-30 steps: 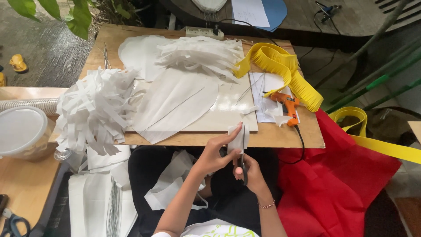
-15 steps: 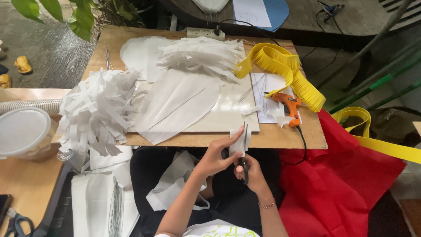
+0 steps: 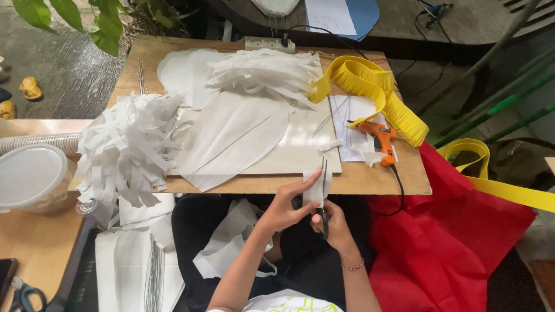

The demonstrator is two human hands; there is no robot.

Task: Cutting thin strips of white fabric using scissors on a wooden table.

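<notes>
Head view: we look down at our two hands just below the near edge of the tabletop (image 3: 370,182).
Paper piece: a small white paper piece (image 3: 317,186) stands upright between our hands, in front of the tabletop edge.
Left hand: our left hand (image 3: 284,207) pinches the paper piece between thumb and fingers.
Right hand: our right hand (image 3: 333,226) is closed on the scissors (image 3: 324,199), blades pointing up through the paper piece.
Tabletop: an orange glue gun (image 3: 381,140) lies near, to the right; yellow fringe (image 3: 370,92) curls behind it.
Left side: shredded white strips (image 3: 127,147) pile up beside large white sheets (image 3: 231,130).
Right: red cloth (image 3: 451,248) drapes below.
</notes>
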